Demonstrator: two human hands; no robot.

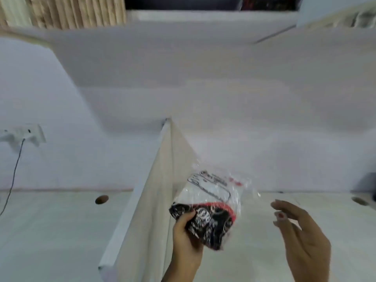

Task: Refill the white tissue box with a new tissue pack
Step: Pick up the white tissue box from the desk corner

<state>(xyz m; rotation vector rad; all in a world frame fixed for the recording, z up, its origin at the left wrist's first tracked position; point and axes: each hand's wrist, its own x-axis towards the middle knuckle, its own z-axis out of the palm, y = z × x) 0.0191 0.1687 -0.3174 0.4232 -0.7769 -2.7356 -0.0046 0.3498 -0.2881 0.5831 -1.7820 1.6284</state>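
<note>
A new tissue pack [209,206] in clear plastic wrap, white on top with a black and red printed lower part, is held up above the desk. My left hand [188,239] grips its lower left end from below. My right hand [301,231] hovers to the right of the pack with fingers spread, holding nothing and not touching it. The white tissue box is not in view. The picture is blurred.
A pale wooden divider panel [160,190] stands upright between two desk surfaces, just left of the pack. Cable holes [101,199] sit in the desktops. A wall socket with a black cable [24,135] is at the left. A shelf [203,19] runs overhead.
</note>
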